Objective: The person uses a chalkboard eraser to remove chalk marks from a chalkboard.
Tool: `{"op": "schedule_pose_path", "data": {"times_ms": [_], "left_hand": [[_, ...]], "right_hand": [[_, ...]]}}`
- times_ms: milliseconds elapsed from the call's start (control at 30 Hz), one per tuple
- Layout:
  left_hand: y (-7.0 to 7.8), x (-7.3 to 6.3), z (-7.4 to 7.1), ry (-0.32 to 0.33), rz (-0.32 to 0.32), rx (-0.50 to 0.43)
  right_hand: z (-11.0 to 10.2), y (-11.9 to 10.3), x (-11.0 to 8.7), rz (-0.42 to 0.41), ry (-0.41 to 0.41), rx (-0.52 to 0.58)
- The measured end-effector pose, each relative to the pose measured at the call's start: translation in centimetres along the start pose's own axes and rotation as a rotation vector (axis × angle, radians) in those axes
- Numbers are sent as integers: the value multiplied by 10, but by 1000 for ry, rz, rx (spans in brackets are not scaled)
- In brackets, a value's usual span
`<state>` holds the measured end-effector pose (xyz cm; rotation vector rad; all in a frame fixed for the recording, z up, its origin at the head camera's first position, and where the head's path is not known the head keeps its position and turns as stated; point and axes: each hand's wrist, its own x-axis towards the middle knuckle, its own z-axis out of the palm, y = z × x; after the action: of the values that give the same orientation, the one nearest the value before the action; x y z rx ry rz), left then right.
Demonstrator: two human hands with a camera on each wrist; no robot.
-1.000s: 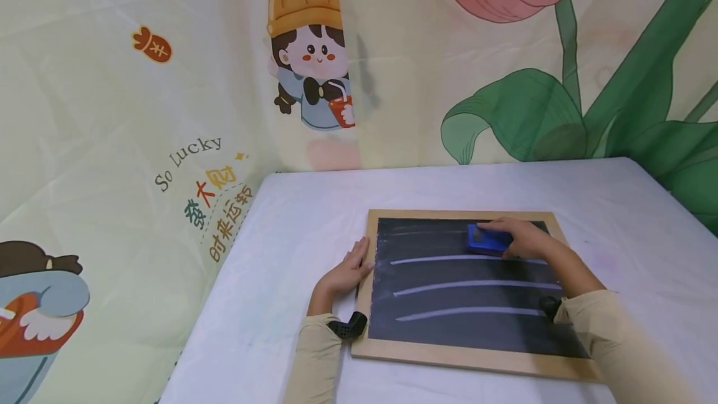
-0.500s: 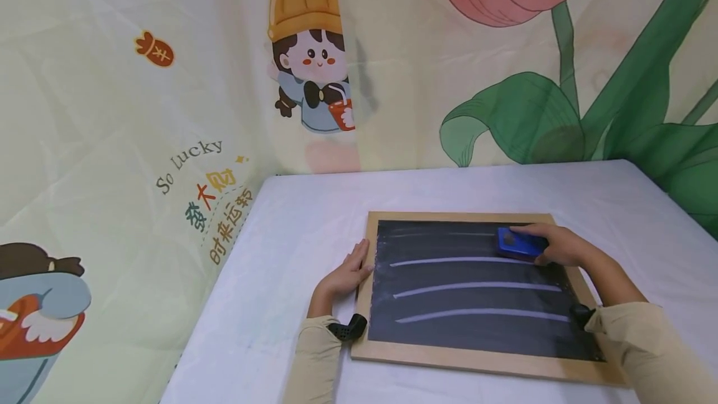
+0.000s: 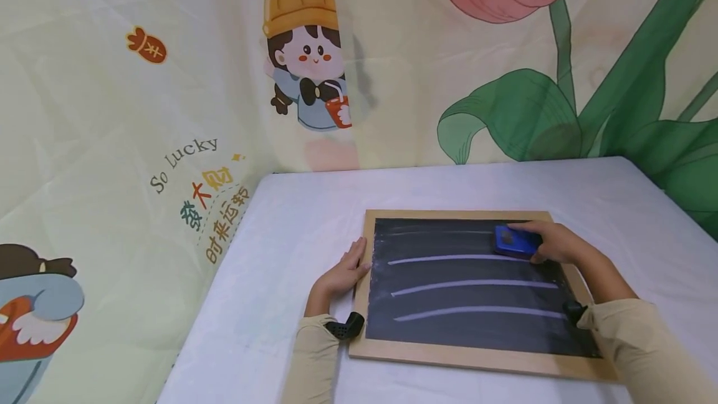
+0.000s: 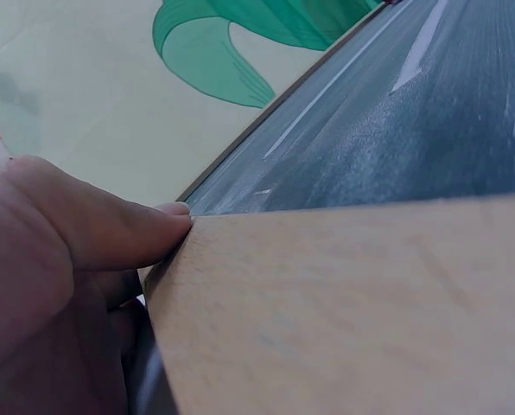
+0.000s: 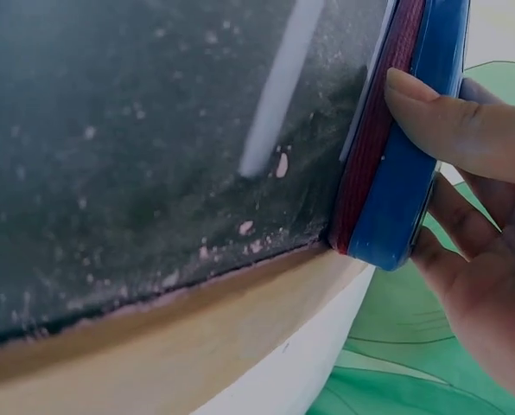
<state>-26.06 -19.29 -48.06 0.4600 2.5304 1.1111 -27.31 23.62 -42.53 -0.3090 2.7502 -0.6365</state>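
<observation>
A blackboard [image 3: 460, 332] in a wooden frame lies on the white-covered table. Three clear pale chalk lines cross it, with a fainter streak above them. My right hand [image 3: 561, 244] holds a blue blackboard eraser [image 3: 513, 240] near the board's upper right. In the right wrist view, the thumb lies on the side of the eraser [image 5: 413, 164], fingers behind, and its dark red felt [image 5: 374, 130] meets the board. At the left edge, my left hand [image 3: 339, 274] rests against the frame [image 4: 344, 294] with extended fingers; in the left wrist view the thumb touches the frame's top.
White cloth [image 3: 269, 304] covers the table to the left of the board. Behind it hangs a printed backdrop [image 3: 392, 111] with a cartoon figure and a large flower. A black wrist device [image 3: 346, 327] sits by the frame's left edge.
My right hand has slid the eraser rightward along the upper part of the board, then stayed at nearly the same spot. The left hand has kept its place on the frame.
</observation>
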Motion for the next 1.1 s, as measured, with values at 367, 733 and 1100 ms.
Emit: {"op": "schedule_pose_path", "data": {"times_ms": [367,733,1100], "left_hand": [[-2,1,-4,4,6,-2],[-1,0,0,6,-17,-21],[2,1,0,12,-33,-31]], "right_hand": [[5,-5,-3,-8,28,-16],[12,-8,-12,-20,23,2],[15,-15,-26,-43,3,-41]]}}
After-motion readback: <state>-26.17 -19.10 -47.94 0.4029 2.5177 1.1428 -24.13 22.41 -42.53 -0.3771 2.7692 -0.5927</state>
